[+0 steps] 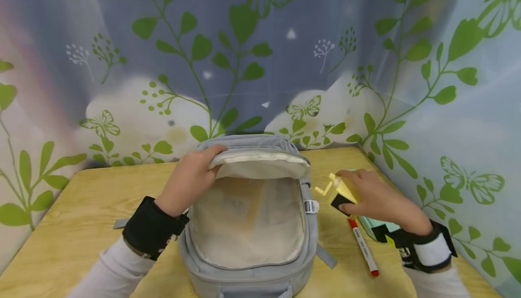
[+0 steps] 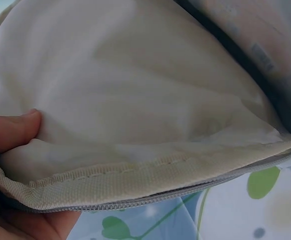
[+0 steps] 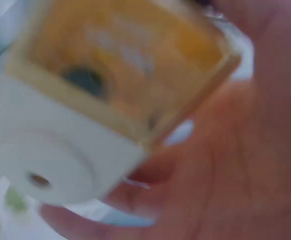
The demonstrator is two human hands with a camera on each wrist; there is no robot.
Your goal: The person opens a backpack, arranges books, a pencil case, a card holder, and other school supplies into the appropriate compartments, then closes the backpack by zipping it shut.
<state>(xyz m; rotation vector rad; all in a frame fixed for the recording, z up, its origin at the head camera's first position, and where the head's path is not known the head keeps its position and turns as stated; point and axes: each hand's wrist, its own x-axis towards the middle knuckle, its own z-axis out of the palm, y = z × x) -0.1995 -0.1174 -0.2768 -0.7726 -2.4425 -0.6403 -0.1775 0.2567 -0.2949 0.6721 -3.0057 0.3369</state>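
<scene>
A grey backpack [image 1: 248, 274] lies on the table with its front compartment unzipped, showing a cream lining. My left hand [image 1: 191, 178] pinches the edge of the raised flap [image 1: 260, 157] at its upper left. In the left wrist view the thumb [image 2: 16, 131] presses on the pale lining [image 2: 135, 95], and fingers go under the zipper edge. My right hand [image 1: 376, 198] grips a yellow crank pencil sharpener [image 1: 345, 191] in the air to the right of the backpack. Seen blurred in the right wrist view, the sharpener [image 3: 125, 60] has an orange-tinted window and a white side.
A white marker with red ends [image 1: 363, 248] lies on the wooden table [image 1: 134, 182] right of the backpack. Under the right wrist is a mint-green item [image 1: 372, 226], mostly hidden. A patterned curtain [image 1: 260, 63] hangs behind the table and along its right side.
</scene>
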